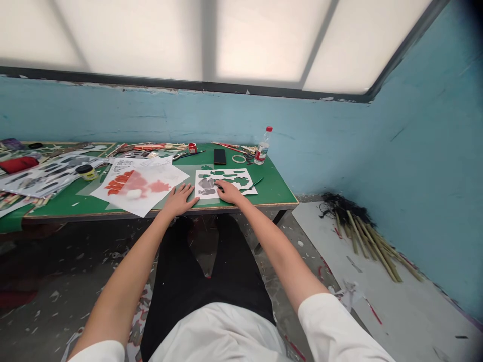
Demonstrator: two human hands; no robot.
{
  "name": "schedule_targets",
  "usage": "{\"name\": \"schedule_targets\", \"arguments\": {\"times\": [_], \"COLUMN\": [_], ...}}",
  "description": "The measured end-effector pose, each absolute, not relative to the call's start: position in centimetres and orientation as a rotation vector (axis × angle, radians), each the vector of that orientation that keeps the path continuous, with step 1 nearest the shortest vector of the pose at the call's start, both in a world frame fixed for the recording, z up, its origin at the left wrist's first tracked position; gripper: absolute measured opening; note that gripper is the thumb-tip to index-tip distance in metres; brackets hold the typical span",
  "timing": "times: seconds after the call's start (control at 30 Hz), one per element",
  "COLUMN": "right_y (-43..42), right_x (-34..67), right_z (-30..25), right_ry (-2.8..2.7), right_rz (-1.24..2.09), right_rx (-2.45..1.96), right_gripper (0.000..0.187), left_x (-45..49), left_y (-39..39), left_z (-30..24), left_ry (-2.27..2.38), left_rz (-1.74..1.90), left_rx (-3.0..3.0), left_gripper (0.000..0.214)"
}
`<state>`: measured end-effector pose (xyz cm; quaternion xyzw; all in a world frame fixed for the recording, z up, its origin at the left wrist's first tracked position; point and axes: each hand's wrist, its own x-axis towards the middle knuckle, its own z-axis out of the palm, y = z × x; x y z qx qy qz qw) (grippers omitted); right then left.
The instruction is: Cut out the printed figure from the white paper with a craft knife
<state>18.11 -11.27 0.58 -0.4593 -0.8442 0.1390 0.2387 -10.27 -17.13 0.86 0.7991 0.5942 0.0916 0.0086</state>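
1. Nearest are two white sleeves, pushed above the elbows, and a lap in black trousers. Both forearms stretch forward and converge toward the near edge of the green table [277, 190].
2. The left hand [181, 199] lies palm down on the table just past its near edge. Its fingers are spread wide and point away, and it holds nothing. It rests in the gap between two sheets, its fingertips near the left edge of the cut-out sheet.
3. The right hand [229, 192] lies just right of the left one, well apart from it at the wrist but close at the fingers. The wrist is bent so the hand angles leftward. Its fingers are drawn close together and press flat on the cut-out sheet [241, 176], with nothing seen in its grasp.
4. The cut-out sheet is white paper with green table showing through its holes. It lies near the table's front edge, right of centre.
5. To its left lies a larger sheet smeared with red paint [139, 183].
6. Farther back are a black phone [220, 156], a tape ring [239, 159], a small red jar [192, 148] and a water bottle [263, 146].
7. On the floor at the right lies a bundle of sticks [373, 241].
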Motion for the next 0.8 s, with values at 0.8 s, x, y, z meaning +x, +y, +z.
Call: {"name": "schedule_targets", "arguments": {"times": [0.8], "right_y": [-10.86], "right_x": [17.99], "right_z": [0.23], "right_ry": [-2.310], "right_rz": [0.396], "right_rx": [-1.247], "right_gripper": [0.038], "left_x": [-10.32], "left_y": [-17.16], "left_z": [0.64], "left_ry": [1.871], "left_rz": [0.328], "left_rx": [2.457], "left_gripper": [0.059]}}
